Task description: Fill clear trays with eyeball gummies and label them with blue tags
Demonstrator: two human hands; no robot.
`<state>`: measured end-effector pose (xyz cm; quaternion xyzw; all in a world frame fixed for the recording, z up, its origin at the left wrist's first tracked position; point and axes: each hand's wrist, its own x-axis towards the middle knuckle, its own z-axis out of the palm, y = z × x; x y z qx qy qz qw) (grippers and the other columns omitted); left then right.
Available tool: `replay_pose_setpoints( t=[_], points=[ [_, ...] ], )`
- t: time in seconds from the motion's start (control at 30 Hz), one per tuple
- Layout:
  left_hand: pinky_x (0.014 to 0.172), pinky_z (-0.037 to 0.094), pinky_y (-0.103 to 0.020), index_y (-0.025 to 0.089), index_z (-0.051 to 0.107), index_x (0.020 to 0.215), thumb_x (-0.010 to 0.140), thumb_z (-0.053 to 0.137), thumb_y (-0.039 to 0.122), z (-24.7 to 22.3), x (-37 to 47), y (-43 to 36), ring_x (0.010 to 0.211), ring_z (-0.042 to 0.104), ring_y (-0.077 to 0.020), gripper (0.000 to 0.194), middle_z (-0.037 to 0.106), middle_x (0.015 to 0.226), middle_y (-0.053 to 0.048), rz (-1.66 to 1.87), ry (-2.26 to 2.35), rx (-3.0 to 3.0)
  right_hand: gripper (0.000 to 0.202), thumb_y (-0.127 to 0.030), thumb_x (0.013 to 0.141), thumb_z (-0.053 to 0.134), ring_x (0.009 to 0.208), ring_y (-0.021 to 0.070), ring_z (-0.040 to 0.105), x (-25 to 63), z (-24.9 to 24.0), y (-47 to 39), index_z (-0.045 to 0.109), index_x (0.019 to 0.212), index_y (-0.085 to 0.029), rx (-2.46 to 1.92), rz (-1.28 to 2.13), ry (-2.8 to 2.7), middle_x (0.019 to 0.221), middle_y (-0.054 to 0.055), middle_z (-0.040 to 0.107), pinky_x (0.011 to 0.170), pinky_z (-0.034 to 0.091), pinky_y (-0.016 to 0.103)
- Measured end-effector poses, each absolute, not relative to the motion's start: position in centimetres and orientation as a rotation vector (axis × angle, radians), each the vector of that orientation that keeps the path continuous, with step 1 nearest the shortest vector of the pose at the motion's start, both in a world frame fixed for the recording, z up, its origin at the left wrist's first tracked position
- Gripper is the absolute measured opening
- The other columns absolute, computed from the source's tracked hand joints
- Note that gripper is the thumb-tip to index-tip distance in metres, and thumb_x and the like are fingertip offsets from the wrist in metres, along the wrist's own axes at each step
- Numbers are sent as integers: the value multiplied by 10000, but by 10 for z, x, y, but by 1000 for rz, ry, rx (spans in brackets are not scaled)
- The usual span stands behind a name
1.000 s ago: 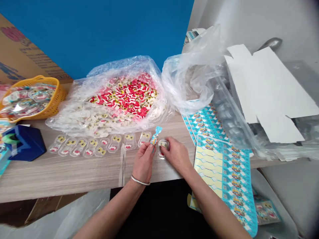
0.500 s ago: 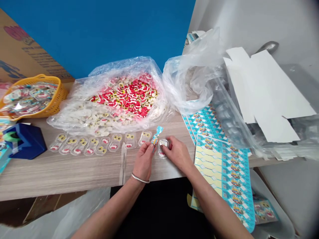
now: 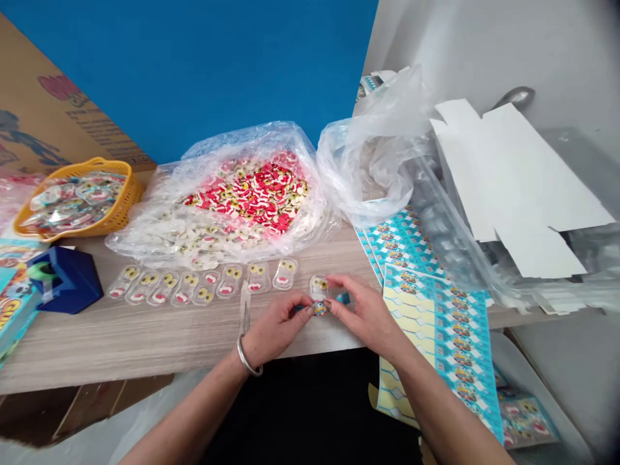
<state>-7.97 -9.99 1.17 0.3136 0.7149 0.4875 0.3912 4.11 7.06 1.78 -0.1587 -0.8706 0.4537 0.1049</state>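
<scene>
Between my two hands is a small printed blue sticker (image 3: 320, 309). My left hand (image 3: 283, 323) pinches its left end, and my right hand (image 3: 361, 313) pinches its right side. Just behind the fingertips, a clear plastic pack (image 3: 318, 285) with yellow eye pieces lies on the table, its lower part hidden by the sticker and fingers. To the left runs a row of several similar clear packs (image 3: 230, 281) with yellow eyes and red-and-white mouths. Sheets of blue stickers (image 3: 460, 349) lie to the right of my right hand, with bare yellowish backing on one part.
Behind the row, an open plastic bag (image 3: 261, 194) holds many red, white and yellow pieces. A yellow basket (image 3: 113, 210) of packs and a blue tape dispenser (image 3: 72, 281) stand left. Clear bags (image 3: 368, 168) and flat white card (image 3: 513, 174) lie right.
My right hand has moved off the clear pack and taken hold of the sticker. The sticker has been lowered and turned sideways in front of the pack. The view has shifted slightly.
</scene>
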Motion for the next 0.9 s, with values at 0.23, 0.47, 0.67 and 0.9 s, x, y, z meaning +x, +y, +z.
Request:
replay_pose_setpoints(
  t=[0.23,0.47,0.67,0.9],
  points=[
    [556,378,-244,184,672,758,858,561,411,0,-78,-100,555,516,-132,272,563,577,21,1051,1836,685,114,-291,866,583,733,151,589,56,-9,57,629,920,-202,-706,1846,-2367,802,-8,650,674,445,262],
    [598,345,-281,209,682,829,790,645,352,3,-94,-78,546,515,-159,152,559,544,35,939,2136,794,80,-265,837,590,677,144,576,36,-20,73,607,887,-204,-765,1709,-2384,726,-28,615,644,427,262],
    [660,365,-308,214,595,903,780,647,266,-11,-104,-64,671,575,-194,144,627,715,1,861,2317,872,73,-236,817,596,625,143,565,20,-32,81,595,886,-210,-797,1548,-2476,681,-38,605,615,409,257],
    [663,358,-318,213,579,792,819,571,224,-24,-99,-53,699,593,-216,30,633,719,-31,635,2371,933,217,-135,834,564,689,156,587,15,-35,79,606,1041,-184,-783,1279,-2698,758,-6,648,680,407,259]
  ],
)
